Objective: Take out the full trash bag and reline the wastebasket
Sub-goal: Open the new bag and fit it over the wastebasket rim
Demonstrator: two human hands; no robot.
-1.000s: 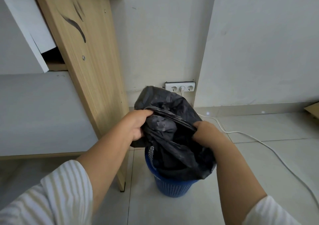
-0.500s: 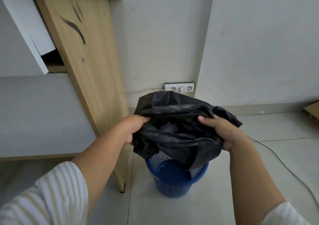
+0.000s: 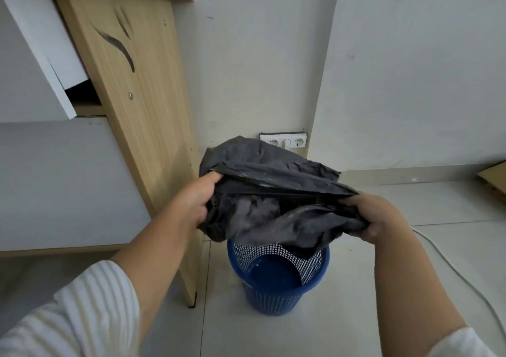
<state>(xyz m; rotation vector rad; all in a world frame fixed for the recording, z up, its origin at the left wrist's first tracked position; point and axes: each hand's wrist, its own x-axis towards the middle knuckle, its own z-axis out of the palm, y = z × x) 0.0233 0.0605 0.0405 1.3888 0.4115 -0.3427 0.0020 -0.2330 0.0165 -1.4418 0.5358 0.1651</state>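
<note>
A crumpled black trash bag [image 3: 273, 192] hangs in the air just above a blue mesh wastebasket [image 3: 276, 296] that stands on the tiled floor. My left hand [image 3: 194, 200] grips the bag's left edge. My right hand [image 3: 375, 217] grips its right edge, and the bag's mouth is stretched wide between them. The bag's lower folds droop to the basket's rim. The inside of the basket shows bare blue plastic, with no liner in it.
A wooden desk side panel [image 3: 142, 104] stands close to the left of the basket, with a white drawer [image 3: 46, 41] pulled out above. A wall socket strip [image 3: 283, 140] sits behind the bag. A white cable [image 3: 465, 282] runs across the floor at right. A cardboard piece [image 3: 492, 176] lies far right.
My hands have pulled apart, spreading the bag's mouth wider. The bag has lifted off the basket, and the basket's bare inside now shows.
</note>
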